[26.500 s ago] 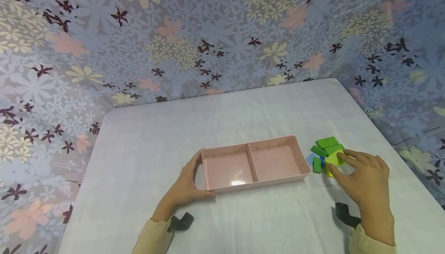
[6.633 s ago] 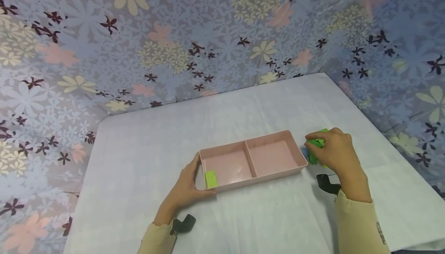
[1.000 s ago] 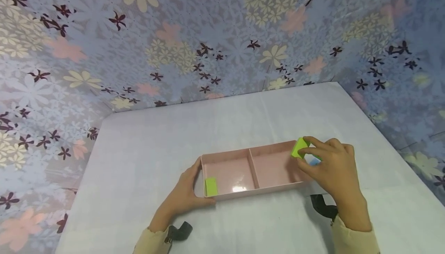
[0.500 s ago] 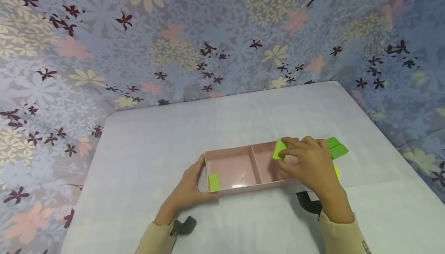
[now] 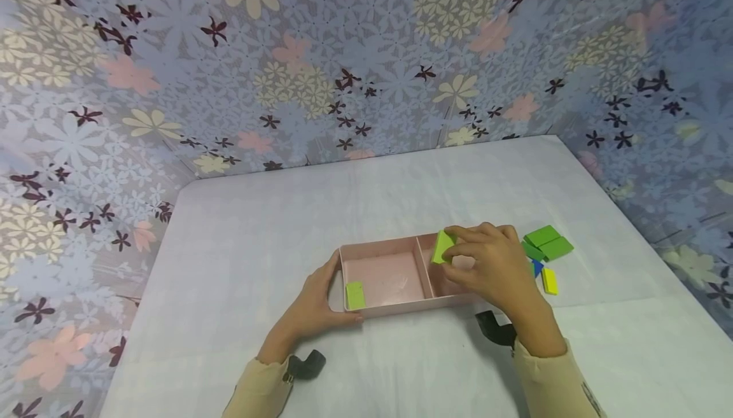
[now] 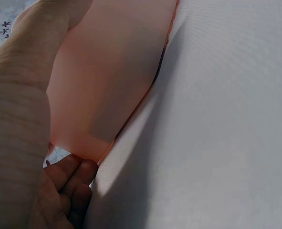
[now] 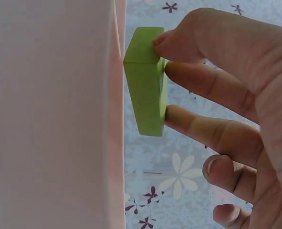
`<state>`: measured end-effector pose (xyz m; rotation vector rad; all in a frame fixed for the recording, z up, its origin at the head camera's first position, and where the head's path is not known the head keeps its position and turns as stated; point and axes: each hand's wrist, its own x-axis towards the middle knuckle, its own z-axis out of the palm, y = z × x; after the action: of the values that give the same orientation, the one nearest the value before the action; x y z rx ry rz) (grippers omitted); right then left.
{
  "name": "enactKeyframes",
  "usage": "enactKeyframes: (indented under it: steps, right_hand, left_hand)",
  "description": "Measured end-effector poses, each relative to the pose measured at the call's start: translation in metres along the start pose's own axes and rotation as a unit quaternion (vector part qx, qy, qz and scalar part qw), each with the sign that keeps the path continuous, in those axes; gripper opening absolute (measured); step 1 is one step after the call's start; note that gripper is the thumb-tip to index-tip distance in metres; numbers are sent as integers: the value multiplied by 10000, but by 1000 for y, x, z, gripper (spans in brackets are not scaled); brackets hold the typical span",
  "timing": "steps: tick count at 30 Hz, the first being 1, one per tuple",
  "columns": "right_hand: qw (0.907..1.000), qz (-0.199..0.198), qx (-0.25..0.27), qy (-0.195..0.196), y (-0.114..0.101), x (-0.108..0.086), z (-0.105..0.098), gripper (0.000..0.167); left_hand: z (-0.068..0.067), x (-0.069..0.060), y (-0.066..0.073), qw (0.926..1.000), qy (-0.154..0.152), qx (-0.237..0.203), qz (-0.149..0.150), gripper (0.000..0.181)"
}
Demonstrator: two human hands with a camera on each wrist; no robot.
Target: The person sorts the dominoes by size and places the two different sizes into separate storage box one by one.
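A pink plastic box (image 5: 401, 308) with two compartments lies on the table. My left hand (image 5: 309, 306) grips its left end, thumb along the front wall and fingers at the far side; the left wrist view shows the fingers against the box wall (image 6: 107, 71). In the front left corner of the left compartment lies a light green block (image 5: 355, 295). My right hand (image 5: 487, 262) pinches another light green block (image 5: 442, 246) by thumb and fingertips, above the right compartment near the divider. In the right wrist view this block (image 7: 145, 86) appears thick and flat-sided.
Right of the box lie several loose blocks: green ones (image 5: 555, 248), a blue one (image 5: 537, 268) partly hidden by my right hand, and a yellow one (image 5: 550, 281). A white cloth (image 5: 258, 227) covers the table. Flower-patterned material (image 5: 366, 55) rises behind it.
Long before, both compartments were empty; a light green block later lay in the left one. Within the last second my right hand has carried the second block leftward from the box's right end.
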<state>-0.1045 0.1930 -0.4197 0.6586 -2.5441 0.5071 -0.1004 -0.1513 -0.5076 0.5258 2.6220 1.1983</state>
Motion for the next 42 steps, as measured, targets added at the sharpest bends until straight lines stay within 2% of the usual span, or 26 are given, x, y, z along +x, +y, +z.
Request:
enactKeyframes:
  steps: [11,17,20,24,31,42]
  right_hand:
    - [9987,-65,312,-394,-13,12,7,9]
    - [9977,-94,142,-661,-20,14,8,9]
    - [9973,-244,20,-688,-22,14,10,8]
    - [9963,-430,241,-700,-25,16,13,12]
    - [9930,-521,543,-911,-32,22,20,13]
    - [9905,-630,724,-989,-41,26,35,6]
  left_hand:
    - [-3,-3,5,9998,41,-29,-181,135]
    - [-4,-2,4,9998,12,-41,-185,136]
    - [-2,-1,2,9998,-11,-21,-203,136]
    - [-1,0,1,9998,-11,-8,-179,136]
    - [-1,1,2,9998,10,-43,-171,136]
    - [0,-1,1,9999,-9,-19,-107,137]
